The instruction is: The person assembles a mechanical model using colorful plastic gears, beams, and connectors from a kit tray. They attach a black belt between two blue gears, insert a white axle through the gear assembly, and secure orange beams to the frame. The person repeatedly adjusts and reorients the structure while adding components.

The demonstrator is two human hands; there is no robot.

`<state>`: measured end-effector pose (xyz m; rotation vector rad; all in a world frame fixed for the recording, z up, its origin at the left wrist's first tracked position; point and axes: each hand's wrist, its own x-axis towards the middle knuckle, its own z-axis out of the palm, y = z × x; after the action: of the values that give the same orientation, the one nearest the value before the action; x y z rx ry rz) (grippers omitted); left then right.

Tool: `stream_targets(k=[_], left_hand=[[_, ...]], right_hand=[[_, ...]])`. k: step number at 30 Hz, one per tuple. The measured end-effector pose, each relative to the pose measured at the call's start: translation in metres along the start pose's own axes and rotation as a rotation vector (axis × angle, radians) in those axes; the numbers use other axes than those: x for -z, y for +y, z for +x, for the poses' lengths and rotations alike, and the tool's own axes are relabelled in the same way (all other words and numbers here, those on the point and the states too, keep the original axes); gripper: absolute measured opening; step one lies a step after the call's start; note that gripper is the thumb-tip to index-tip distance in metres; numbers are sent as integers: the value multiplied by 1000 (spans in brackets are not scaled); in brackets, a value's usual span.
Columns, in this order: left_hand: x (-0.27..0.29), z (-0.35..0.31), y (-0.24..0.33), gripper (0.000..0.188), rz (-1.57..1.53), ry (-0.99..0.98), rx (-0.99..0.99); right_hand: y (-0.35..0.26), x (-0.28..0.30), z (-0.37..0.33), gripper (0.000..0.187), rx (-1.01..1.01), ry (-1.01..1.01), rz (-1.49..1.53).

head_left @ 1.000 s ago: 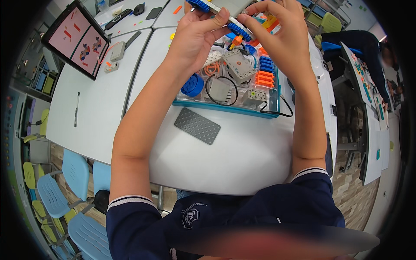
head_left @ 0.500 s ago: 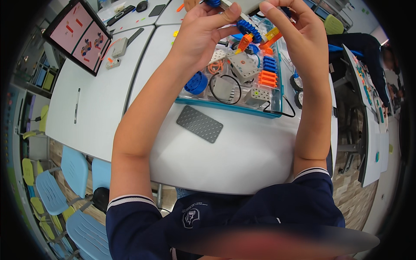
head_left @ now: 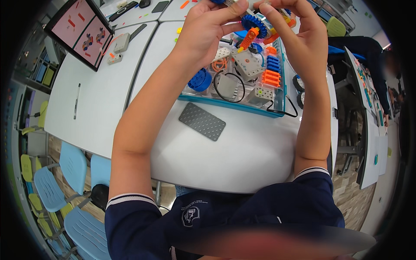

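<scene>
Up at the far edge of the view, I hold a building-set model [head_left: 253,24] with blue gears and orange and yellow parts between both hands. My left hand [head_left: 212,28] pinches its left side, near the blue gears. On the other side my right hand [head_left: 299,32] grips it with thumb and fingers. The model's upper part is cut off by the frame. Beneath the hands sits a teal-edged clear bin [head_left: 273,114]. In it lie a blue round part [head_left: 199,81], grey block-shaped modules [head_left: 250,66], a black cable [head_left: 242,89] and orange slotted pieces [head_left: 271,79].
A grey studded plate [head_left: 202,121] lies on the white table before the bin. To the left stand a tablet [head_left: 82,39] showing model pictures, a grey module [head_left: 121,43] and a pen [head_left: 77,101]. Black wheels [head_left: 299,84] rest right of the bin. Another person sits at the right.
The model has turned and shifted slightly in my hands, so the gear and the orange part below it sit at a different angle. The view has moved a little.
</scene>
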<state>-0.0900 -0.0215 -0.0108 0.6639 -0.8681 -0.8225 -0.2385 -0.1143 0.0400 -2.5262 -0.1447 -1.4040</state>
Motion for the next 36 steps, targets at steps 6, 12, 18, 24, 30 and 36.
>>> stream_targets(k=[6, 12, 18, 24, 30, 36], left_hand=[[0, 1, 2, 34, 33, 35, 1], [-1, 2, 5, 37, 65, 38, -11], [-6, 1, 7, 39, 100, 93, -49], [3, 4, 6, 37, 99, 119, -86], [11, 8, 1, 36, 88, 128, -50], [10, 8, -4, 37, 150, 68, -57]], right_hand=[[4, -12, -11, 9, -415, 55, 486], [3, -6, -7, 9, -489, 55, 524], [7, -11, -10, 9, -380, 65, 588], [-3, -9, -8, 8, -352, 154, 629], [-8, 5, -2, 12, -401, 234, 811], [-4, 10, -2, 14, -375, 285, 878]])
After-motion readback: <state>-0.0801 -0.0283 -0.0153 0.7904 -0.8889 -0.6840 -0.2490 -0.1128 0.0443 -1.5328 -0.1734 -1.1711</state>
